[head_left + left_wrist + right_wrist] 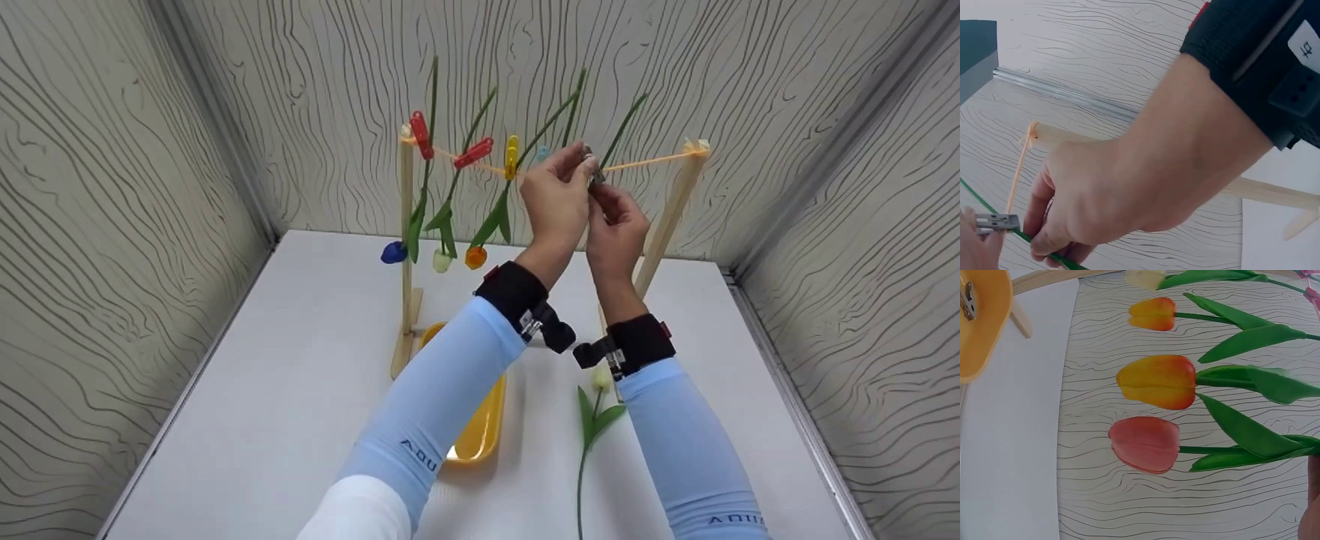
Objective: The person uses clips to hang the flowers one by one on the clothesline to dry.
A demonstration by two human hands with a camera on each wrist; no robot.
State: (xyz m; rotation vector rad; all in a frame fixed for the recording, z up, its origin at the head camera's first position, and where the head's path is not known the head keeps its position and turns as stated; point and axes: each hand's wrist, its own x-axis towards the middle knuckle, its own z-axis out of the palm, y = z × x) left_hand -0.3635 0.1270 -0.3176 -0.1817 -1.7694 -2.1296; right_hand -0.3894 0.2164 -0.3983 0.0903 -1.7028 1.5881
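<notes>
My left hand (559,199) pinches a grey metal clothespin (595,171) at an orange cord (645,162) strung between two wooden posts. Just below, my right hand (619,229) pinches a green flower stem (982,202), as the left wrist view shows. The clothespin's end touches the stem and cord there. In the right wrist view, a pink tulip (1145,444) hangs head down beside orange-yellow tulips. Further left on the cord, red clothespins (474,153) and a yellow clothespin (511,157) hold a blue tulip (394,253), a white tulip (442,261) and an orange tulip (475,258).
A yellow tray (491,420) stands on the white table, partly hidden by my left forearm; a metal clothespin (968,301) lies in it. Another white tulip (601,379) lies by my right forearm. The wooden posts (407,240) flank the hanging flowers, with patterned walls around.
</notes>
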